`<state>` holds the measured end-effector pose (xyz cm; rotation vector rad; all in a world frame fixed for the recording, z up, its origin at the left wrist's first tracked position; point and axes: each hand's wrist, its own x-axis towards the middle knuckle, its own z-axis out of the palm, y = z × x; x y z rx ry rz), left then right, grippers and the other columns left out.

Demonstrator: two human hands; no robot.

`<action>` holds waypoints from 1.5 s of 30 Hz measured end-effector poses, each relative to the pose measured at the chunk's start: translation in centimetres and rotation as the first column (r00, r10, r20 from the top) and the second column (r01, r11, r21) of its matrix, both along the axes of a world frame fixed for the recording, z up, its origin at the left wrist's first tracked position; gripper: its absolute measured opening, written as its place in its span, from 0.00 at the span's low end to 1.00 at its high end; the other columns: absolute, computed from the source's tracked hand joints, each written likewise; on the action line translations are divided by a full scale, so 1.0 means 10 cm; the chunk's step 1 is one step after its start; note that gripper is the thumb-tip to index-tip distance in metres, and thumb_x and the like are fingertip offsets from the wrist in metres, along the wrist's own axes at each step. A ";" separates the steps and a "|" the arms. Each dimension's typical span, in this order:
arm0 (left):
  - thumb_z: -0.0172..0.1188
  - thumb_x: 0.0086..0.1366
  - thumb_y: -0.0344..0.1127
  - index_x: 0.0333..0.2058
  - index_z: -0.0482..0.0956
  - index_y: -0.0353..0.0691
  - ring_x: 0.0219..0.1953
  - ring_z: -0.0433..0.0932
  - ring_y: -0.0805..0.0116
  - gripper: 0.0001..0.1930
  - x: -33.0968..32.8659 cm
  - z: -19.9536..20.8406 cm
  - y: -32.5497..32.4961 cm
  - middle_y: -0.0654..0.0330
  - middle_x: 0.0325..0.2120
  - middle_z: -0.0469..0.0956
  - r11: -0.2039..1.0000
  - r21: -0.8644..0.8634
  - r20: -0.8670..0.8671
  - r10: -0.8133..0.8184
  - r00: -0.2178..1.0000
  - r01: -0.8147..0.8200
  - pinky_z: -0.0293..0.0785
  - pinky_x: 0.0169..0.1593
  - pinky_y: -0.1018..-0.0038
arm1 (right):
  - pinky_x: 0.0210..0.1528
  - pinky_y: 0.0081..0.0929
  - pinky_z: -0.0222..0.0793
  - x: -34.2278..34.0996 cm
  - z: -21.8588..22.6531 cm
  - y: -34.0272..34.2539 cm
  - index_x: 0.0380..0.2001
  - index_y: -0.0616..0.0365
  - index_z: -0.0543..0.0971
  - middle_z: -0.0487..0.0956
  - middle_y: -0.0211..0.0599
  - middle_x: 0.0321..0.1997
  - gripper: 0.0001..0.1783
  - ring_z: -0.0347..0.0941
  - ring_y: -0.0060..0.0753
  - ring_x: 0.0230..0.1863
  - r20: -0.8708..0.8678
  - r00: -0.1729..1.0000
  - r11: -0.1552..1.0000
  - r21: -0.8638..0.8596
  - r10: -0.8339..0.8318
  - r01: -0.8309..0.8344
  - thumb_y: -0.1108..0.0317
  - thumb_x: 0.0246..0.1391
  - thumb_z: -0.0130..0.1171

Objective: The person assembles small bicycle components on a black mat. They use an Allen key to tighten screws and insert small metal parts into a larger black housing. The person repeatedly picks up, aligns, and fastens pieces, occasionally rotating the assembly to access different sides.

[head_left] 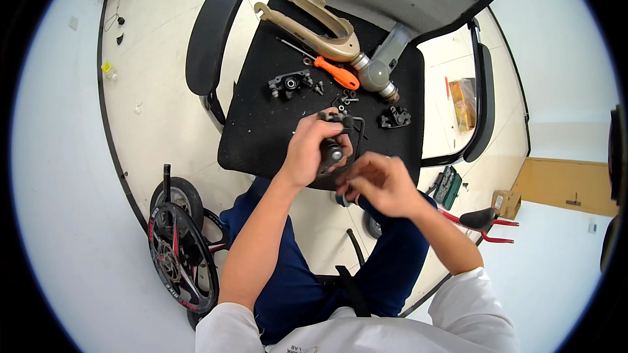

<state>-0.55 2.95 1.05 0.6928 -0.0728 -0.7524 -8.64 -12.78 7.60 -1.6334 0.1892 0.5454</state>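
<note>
Over the front edge of the chair seat, my left hand point(306, 150) is closed around a black metal bicycle part point(331, 151) with a round bolt head on its end. An L-shaped hex key point(359, 132) stands at the right of this part, its short arm reaching toward the part's top. Just below and to the right is my right hand point(387, 186), its fingers curled in near the lower end of the part. Motion smears those fingertips, and whether they hold anything cannot be made out.
On the black seat point(261, 137) lie a beige fork point(320, 33), an orange-handled screwdriver point(337, 73), two black brake calipers point(290, 84) point(394, 117) and small bolts point(347, 99). Wheels point(176, 255) stand at lower left; a green tool case point(449, 186) sits at right.
</note>
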 end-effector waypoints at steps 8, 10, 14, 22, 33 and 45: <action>0.50 0.60 0.36 0.24 0.71 0.35 0.24 0.70 0.79 0.10 -0.05 -0.05 0.02 0.61 0.18 0.74 0.972 0.226 0.174 -0.108 0.979 0.067 0.65 0.31 0.80 | 0.37 0.21 0.76 -0.08 0.58 -0.13 0.42 0.73 0.75 0.79 0.40 0.26 0.14 0.80 0.27 0.30 0.269 0.961 0.997 0.026 0.065 -0.075 0.80 0.51 0.60; 0.51 0.58 0.36 0.24 0.70 0.35 0.22 0.70 0.77 0.10 -0.09 -0.01 0.04 0.60 0.18 0.73 0.964 0.210 0.169 -0.198 0.966 0.160 0.65 0.30 0.79 | 0.28 0.17 0.74 0.11 0.79 -0.27 0.40 0.71 0.77 0.78 0.36 0.20 0.13 0.78 0.23 0.22 0.193 0.975 0.981 -0.178 0.109 -0.075 0.70 0.59 0.56; 0.51 0.57 0.34 0.26 0.70 0.34 0.22 0.71 0.77 0.09 -0.13 0.07 0.05 0.59 0.19 0.74 0.937 0.038 0.150 -0.348 0.925 0.346 0.67 0.28 0.80 | 0.13 0.16 0.53 0.56 0.56 -0.54 0.30 0.64 0.76 0.70 0.28 0.13 0.18 0.62 0.16 0.11 0.130 0.985 0.977 -0.170 -0.111 0.132 0.58 0.64 0.49; 0.45 0.58 0.39 0.25 0.62 0.39 0.11 0.63 0.72 0.10 -0.08 0.01 -0.04 0.51 0.13 0.70 0.999 -0.045 0.081 -0.014 0.997 0.018 0.57 0.14 0.78 | 0.14 0.19 0.44 0.06 -0.66 0.12 0.30 0.55 0.68 0.62 0.28 0.17 0.11 0.51 0.18 0.11 -0.498 0.734 0.694 0.311 -0.463 0.649 0.62 0.64 0.46; 0.50 0.56 0.37 0.23 0.67 0.37 0.19 0.71 0.76 0.10 -0.10 -0.02 -0.02 0.57 0.16 0.73 0.946 0.304 0.236 -0.185 0.954 0.108 0.66 0.26 0.79 | 0.20 0.37 0.60 0.26 0.37 -0.18 0.19 0.64 0.67 0.67 0.50 0.15 0.13 0.64 0.54 0.17 0.583 0.794 0.639 -0.679 0.172 0.361 0.73 0.56 0.54; 0.44 0.59 0.41 0.25 0.61 0.40 0.11 0.61 0.71 0.11 -0.06 -0.09 -0.05 0.53 0.12 0.67 0.996 -0.084 0.088 0.031 0.996 -0.024 0.53 0.13 0.78 | 0.12 0.17 0.51 0.08 -0.78 0.09 0.26 0.59 0.69 0.64 0.25 0.16 0.18 0.57 0.17 0.11 -0.193 0.870 0.879 0.066 -0.453 0.472 0.56 0.65 0.46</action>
